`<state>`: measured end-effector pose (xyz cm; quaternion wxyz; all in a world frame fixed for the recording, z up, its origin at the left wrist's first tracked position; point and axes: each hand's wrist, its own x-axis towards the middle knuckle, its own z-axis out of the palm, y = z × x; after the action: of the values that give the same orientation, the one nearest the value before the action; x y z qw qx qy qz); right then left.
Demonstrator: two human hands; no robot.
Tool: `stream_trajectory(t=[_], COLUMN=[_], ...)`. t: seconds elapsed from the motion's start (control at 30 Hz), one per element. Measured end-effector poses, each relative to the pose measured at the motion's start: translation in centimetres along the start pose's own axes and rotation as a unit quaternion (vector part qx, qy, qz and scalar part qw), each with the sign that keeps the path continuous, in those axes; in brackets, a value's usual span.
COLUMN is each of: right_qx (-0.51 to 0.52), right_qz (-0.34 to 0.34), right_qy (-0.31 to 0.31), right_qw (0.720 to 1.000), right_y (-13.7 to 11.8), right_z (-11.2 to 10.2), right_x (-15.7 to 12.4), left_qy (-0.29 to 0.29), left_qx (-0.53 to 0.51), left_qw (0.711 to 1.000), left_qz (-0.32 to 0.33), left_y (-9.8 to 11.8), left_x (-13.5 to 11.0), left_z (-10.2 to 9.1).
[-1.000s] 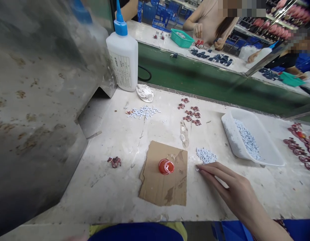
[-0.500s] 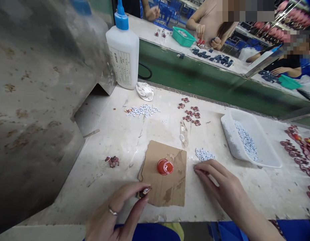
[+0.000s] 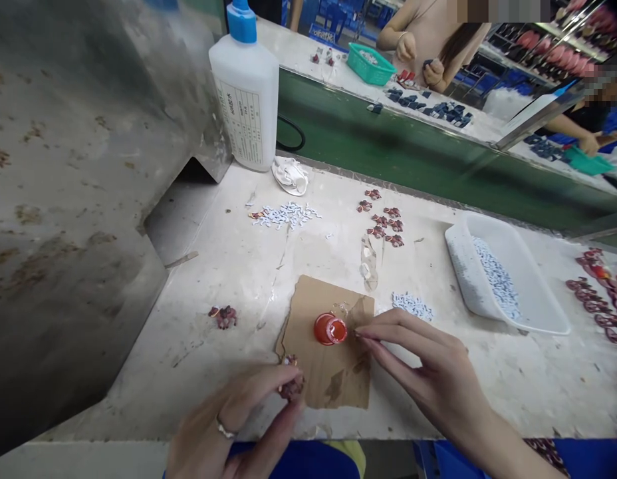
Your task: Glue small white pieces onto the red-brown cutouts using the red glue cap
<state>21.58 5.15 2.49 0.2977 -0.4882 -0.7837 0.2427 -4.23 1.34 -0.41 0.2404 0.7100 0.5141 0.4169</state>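
Worktable (image 3: 239,269), seen from above the hands. At left, a stained metal housing (image 3: 84,153) bounds the surface; beside it stands a white bottle (image 3: 248,106) with a blue cap, near a crumpled white cloth (image 3: 290,176). Beyond a green partition (image 3: 358,133), another person handles small pieces. Centre: a loose scatter of pale pieces (image 3: 293,215) and a cluster of brown figurines (image 3: 379,220). Right: a translucent tray (image 3: 457,269) of similar pieces, with a small heap (image 3: 412,305) near the right hand (image 3: 433,362). A red cup (image 3: 324,329) stands on cardboard (image 3: 313,386), between the hands. The left hand (image 3: 233,396) pinches a brown figurine (image 3: 292,388) between thumb and finger, over the cardboard's near-left edge. The right hand's fingertips lie close together just beside the cup; whether they grip a piece cannot be told
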Motion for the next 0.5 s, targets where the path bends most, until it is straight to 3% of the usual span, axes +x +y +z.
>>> stream_trajectory(t=[0.17, 0.33, 0.5], right_qx=[0.001, -0.028, -0.034], right_qz=[-0.013, -0.043, -0.045], right_qy=[0.003, -0.001, -0.008], right_qw=[1.0, 0.999, 0.998], right_y=[-0.8, -0.7, -0.7], right_z=[0.6, 0.5, 0.5], right_x=[1.3, 1.5, 1.2], left_qy=[-0.018, 0.058, 0.022], left_qx=[0.025, 0.014, 0.003], left_qw=[0.999, 0.998, 1.0], left_qz=[-0.015, -0.022, 0.011], left_y=[-0.1, 0.5, 0.3], left_x=[-0.1, 0.3, 0.4], left_z=[0.0, 0.1, 0.0])
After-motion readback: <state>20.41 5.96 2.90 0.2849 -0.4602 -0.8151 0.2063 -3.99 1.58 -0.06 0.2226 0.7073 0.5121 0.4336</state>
